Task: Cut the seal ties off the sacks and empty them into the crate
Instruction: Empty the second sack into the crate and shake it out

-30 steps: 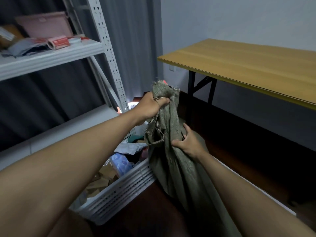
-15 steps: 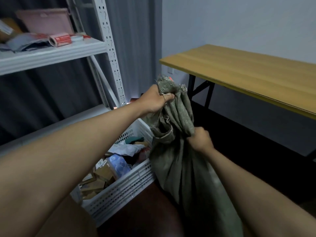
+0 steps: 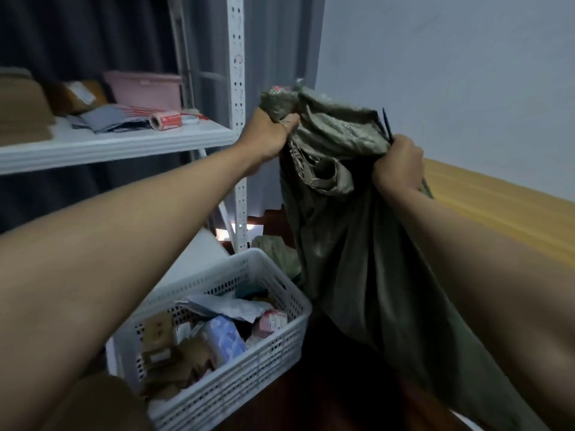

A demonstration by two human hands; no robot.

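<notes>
Both hands clenched on green woven sack (image 3: 357,244), held up right of white slotted crate (image 3: 255,365). Left hand (image 3: 267,135) grips bunched top corner; right hand (image 3: 399,163) grips other edge. Crate holds parcels, cartons. Worktop (image 3: 504,206) far right.

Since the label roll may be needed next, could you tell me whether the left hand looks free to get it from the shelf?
Probably not yet: the left hand is clenched on the sack. The label roll lies unblocked near the shelf edge.
</notes>
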